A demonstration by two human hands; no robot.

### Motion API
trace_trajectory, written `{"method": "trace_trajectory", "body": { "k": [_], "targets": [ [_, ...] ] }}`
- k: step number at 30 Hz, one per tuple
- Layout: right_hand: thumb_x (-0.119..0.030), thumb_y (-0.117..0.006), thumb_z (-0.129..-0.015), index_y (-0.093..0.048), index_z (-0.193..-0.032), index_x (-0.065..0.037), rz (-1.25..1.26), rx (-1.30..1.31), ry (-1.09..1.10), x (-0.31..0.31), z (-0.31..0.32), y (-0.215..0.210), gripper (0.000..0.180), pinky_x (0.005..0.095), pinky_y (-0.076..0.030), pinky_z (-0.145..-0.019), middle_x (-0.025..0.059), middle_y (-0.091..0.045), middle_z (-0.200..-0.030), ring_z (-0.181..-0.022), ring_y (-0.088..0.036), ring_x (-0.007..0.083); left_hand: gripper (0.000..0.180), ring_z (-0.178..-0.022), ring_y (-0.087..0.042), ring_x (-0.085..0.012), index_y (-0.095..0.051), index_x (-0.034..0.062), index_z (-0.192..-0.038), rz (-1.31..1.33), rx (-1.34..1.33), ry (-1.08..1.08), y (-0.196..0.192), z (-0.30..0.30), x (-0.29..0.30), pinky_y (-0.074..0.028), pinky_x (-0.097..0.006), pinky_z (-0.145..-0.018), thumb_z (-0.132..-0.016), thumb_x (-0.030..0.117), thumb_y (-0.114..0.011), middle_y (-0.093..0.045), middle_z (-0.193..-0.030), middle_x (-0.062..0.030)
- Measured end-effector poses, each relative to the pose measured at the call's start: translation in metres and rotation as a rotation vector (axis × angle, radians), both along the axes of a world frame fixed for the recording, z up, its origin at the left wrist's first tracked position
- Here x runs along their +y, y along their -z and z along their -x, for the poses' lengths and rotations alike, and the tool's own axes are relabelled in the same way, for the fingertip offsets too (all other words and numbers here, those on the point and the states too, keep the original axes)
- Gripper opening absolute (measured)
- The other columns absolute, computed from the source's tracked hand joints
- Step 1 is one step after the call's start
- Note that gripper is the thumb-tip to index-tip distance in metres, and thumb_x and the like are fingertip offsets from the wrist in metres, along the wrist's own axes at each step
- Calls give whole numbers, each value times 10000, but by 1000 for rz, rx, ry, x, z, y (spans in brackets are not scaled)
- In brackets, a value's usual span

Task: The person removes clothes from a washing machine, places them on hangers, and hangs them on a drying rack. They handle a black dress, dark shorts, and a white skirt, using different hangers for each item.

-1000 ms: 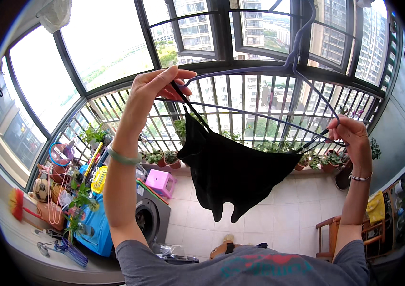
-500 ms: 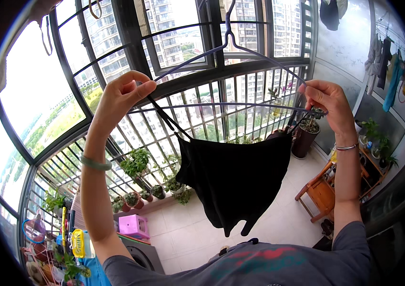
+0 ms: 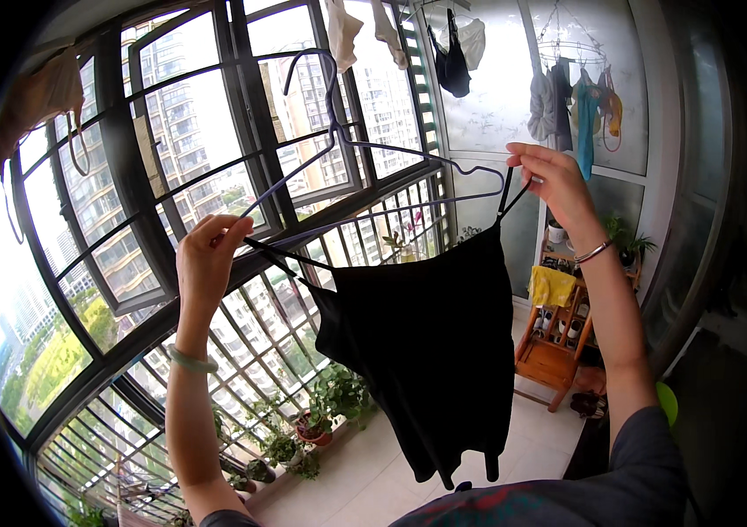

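Purple hanger (image 3: 336, 132), left end out of sight behind left grip (image 3: 206, 256)

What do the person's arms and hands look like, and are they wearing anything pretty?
The left hand and right hand have no gloves. A smooth, pale green bangle circles the left arm; a thin silver bracelet circles the right arm. The sleeves are short and dark grey.

Room to reach lies between the blue hanger (image 3: 336, 130) and the black top (image 3: 426, 351), though straps (image 3: 290, 253) (thin, dark ones) fence both sides.
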State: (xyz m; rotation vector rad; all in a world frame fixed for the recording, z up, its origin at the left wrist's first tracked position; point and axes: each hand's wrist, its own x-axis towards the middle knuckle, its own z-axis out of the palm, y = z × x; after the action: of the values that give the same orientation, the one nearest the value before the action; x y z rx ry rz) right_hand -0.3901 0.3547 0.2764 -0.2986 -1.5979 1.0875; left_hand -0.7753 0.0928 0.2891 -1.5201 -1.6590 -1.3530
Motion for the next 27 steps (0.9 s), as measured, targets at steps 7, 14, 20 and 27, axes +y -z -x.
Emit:
{"method": "trace_trajectory", "body": {
  "k": [7, 14, 20, 27],
  "targets": [
    [-116, -558, -930, -642, -1193, 0, -47, -80, 89, -6, -20, -21, 299, 193, -445, -672, 71, -690, -1028, -678, -463, 37, 212, -586, -409, -31, -721, 68, -821, 3, -70, 208, 1, -3, 51, -318, -224, -537, -874, 272, -710, -574, -683, 32],
    [-118, -560, -921, -620, -1210, 23, -177, -142, 83, -16, -23, -42, 327, 185, -453, -636, 115, -695, -1022, -645, -466, 44, 229, -615, -511, -51, -732, 75, -836, 48, -41, 176, -4, -40, 84, -391, -228, -569, -871, 300, -708, -639, -751, 11],
    [-64, -542, -901, -618, -1205, 40, -214, -128, 185, 27, -63, -47, 330, 181, -431, -585, 109, -692, -953, -622, -466, 42, 207, -596, -348, -4, -712, 60, -830, -36, -119, 368, -1, -20, 112, -264, -199, -537, -898, 255, -697, -523, -668, 73],
    [-58, -531, -915, -609, -1212, 50, -117, -66, 23, 36, -70, -34, 325, 177, -409, -618, 137, -689, -985, -626, -435, 47, 194, -589, -355, -7, -714, 61, -814, -37, -58, 354, 4, -30, 146, -270, -204, -537, -896, 236, -696, -577, -705, 68]
  ]
}}
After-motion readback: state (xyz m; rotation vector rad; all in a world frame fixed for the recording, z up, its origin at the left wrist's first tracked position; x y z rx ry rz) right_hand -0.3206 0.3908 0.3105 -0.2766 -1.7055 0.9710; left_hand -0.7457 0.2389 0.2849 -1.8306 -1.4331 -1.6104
